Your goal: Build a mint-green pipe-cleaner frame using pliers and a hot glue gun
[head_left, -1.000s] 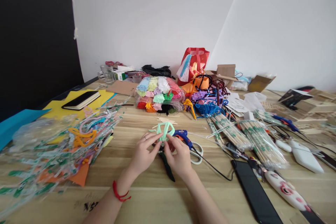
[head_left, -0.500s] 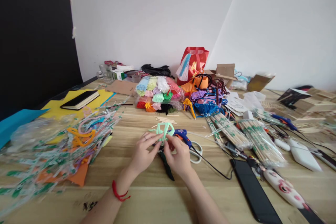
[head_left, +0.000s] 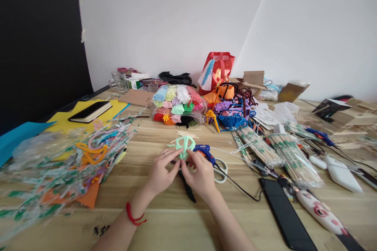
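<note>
Above the middle of the table, a mint-green frame of bent fuzzy stems (head_left: 185, 143) is pinched at its lower end by both hands. My left hand (head_left: 163, 168) grips it from the left between thumb and fingers. From the right, my right hand (head_left: 200, 170) holds it the same way, the fingertips of both hands close together. A blue glue gun (head_left: 205, 152) lies just behind my right hand, partly covered. Dark-handled pliers or cutters (head_left: 187, 188) lie beneath the hands, their front end hidden. White-handled scissors (head_left: 222, 170) rest right of my right hand.
Plastic wrappers and stems (head_left: 100, 153) heap on the left. A bag of coloured stems (head_left: 178, 104) stands behind the hands. Bagged wooden sticks (head_left: 291, 157) and a black phone (head_left: 284, 211) lie right. A black cord (head_left: 241, 188) curves beside my right hand.
The green frame has tilted slightly and shows a different side. My right fingertips have shifted a little lower and left on it. Both hands still hold it.
</note>
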Available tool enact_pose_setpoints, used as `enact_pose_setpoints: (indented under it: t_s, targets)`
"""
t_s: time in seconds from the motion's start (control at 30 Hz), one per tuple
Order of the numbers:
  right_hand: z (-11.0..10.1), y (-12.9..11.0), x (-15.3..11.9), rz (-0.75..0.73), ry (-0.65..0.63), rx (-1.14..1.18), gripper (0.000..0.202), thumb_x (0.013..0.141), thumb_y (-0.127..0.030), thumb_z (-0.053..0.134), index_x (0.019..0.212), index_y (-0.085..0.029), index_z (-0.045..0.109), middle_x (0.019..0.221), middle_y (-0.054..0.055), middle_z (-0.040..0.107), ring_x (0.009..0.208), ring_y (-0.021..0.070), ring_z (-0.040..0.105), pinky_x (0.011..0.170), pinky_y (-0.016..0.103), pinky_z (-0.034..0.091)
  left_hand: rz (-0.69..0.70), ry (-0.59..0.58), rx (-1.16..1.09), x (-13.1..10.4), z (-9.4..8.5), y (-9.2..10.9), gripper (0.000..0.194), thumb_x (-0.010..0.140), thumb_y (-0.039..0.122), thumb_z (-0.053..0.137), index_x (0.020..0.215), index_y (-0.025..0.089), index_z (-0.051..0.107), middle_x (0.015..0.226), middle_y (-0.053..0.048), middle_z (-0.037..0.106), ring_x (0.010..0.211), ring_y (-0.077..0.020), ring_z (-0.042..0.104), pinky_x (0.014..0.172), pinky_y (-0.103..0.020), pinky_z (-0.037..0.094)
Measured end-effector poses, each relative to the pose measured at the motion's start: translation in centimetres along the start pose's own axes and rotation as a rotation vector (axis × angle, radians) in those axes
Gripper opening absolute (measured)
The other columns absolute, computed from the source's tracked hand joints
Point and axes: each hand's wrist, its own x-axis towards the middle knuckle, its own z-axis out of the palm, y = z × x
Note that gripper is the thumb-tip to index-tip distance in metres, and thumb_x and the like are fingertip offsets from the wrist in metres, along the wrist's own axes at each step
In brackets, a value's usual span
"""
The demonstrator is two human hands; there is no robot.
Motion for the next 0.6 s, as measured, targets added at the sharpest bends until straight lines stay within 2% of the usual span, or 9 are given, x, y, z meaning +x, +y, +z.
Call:
enact_pose_setpoints:
  t_s: [0.2, 0.37, 0.6]
  targets:
    - [0.2, 0.3, -0.1, 0.058, 0.02, -0.027, 0.034, 0.082, -0.026, 0.056, 0.115, -0.018, 0.059, 0.086, 0.006, 0.061, 0.066, 0.0145, 0.059, 0.054, 0.023, 0.048, -0.082, -0.069, -0.058, -0.3, 0.0, 0.2, 0.042, 0.081, 0.012, 0.051, 0.122, 0.019, 0.056, 0.119, -0.009, 0.063, 0.105, -0.0205, 0.06, 0.092, -0.034, 0.049]
    - [0.9, 0.8, -0.2, 0.099, 0.067, 0.076, 0.037, 0.081, -0.025, 0.058, 0.118, -0.021, 0.057, 0.101, 0.009, 0.054, 0.074, 0.0152, 0.059, 0.054, 0.024, 0.054, -0.173, -0.096, -0.215, -0.7, 0.6, 0.4, 0.047, 0.082, 0.013, 0.049, 0.13, 0.017, 0.048, 0.121, -0.011, 0.061, 0.101, -0.0189, 0.062, 0.088, -0.032, 0.052]
    - [1.2, 1.2, -0.2, 0.073, 0.157, 0.176, 0.03, 0.082, -0.018, 0.056, 0.112, -0.022, 0.06, 0.106, 0.01, 0.048, 0.079, 0.015, 0.06, 0.063, 0.026, 0.058, -0.237, -0.108, -0.303, -0.8, 1.0, 0.8, 0.048, 0.081, 0.012, 0.05, 0.129, 0.018, 0.048, 0.122, -0.01, 0.06, 0.1, -0.0179, 0.062, 0.089, -0.032, 0.052]
